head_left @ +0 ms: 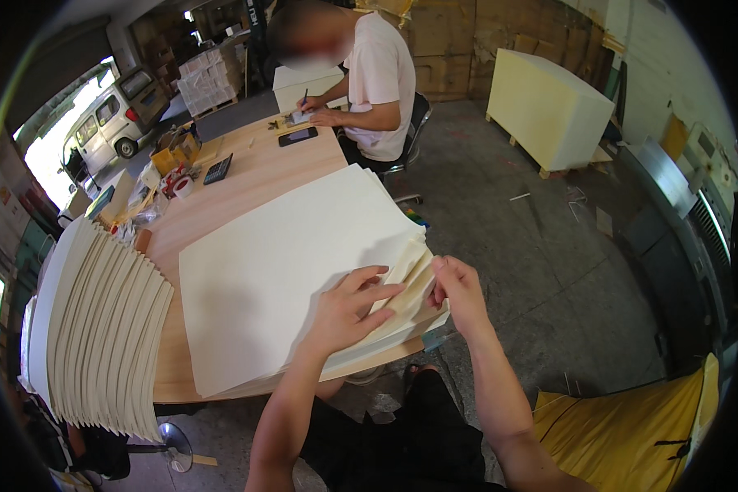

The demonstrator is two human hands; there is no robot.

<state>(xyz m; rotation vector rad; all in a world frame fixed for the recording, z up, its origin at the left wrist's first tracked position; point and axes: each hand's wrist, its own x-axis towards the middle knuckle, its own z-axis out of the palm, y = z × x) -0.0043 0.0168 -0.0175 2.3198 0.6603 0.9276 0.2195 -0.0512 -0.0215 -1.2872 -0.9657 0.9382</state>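
A stack of large cream paper sheets (pixel 279 246) covers the near part of the wooden table. My left hand (pixel 353 307) lies on the stack close to its right edge, fingers spread. Several sheets curl upward at the right corner. My right hand (pixel 459 291) pinches the edge of these lifted paper sheets, thumb against bent fingers; how many it holds I cannot tell. To the left, a tall fanned pile of similar sheets (pixel 102 328) leans in stepped layers at the table's side.
Across the wooden table (pixel 246 176) a person (pixel 381 90) sits writing, beside a dark phone (pixel 298 137). A calculator (pixel 218 169) and tape rolls (pixel 182 187) lie at the left. A wrapped pallet stack (pixel 549 111) stands back right; yellow cloth (pixel 631 430) lies low right.
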